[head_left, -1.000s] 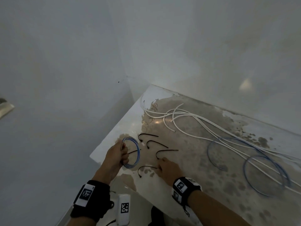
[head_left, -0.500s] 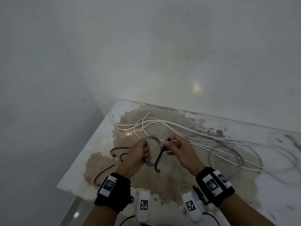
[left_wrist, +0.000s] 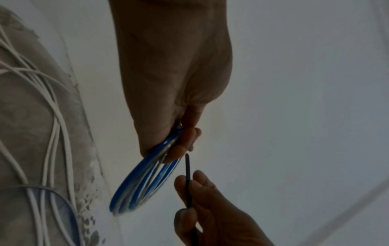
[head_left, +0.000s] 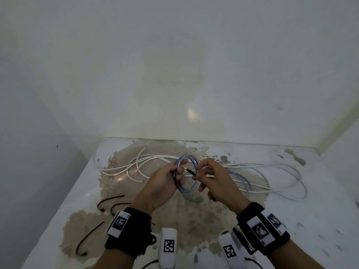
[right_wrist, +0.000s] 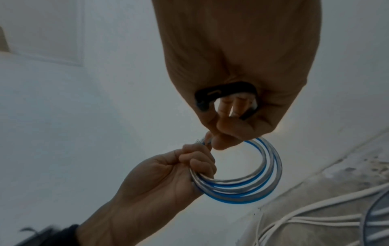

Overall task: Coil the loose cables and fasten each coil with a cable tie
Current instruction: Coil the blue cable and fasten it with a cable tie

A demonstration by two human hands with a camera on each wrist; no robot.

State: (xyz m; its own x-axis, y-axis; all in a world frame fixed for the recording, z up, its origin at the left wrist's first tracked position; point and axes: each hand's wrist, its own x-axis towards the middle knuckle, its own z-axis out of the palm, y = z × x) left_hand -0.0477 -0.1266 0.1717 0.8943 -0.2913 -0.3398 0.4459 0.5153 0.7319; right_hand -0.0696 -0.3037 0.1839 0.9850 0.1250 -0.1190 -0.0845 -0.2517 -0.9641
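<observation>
My left hand (head_left: 175, 174) grips a small coil of blue cable (head_left: 186, 191) above the middle of the stained white table (head_left: 291, 220), fingers curled round its left side. My right hand (head_left: 200, 172) pinches a black cable tie (head_left: 191, 171) between thumb and fingers. In the left wrist view the tie's thin tip (left_wrist: 187, 173) points at the coil (left_wrist: 145, 183), just short of my left fingers (left_wrist: 185, 141). In the right wrist view the tie (right_wrist: 223, 88) curves back under my palm, and the coil (right_wrist: 267, 174) hangs from the left hand (right_wrist: 168, 169).
Loose white cables (head_left: 147, 158) sprawl across the back of the table, with a loose blue cable (head_left: 240, 179) looped to the right. Spare black ties (head_left: 110, 199) (head_left: 89, 237) lie near the front left edge. Walls close in behind and on both sides.
My right hand has lifted a black tie off the table and brought it up to the coil. My left hand carried the coil from the table's left side to the middle.
</observation>
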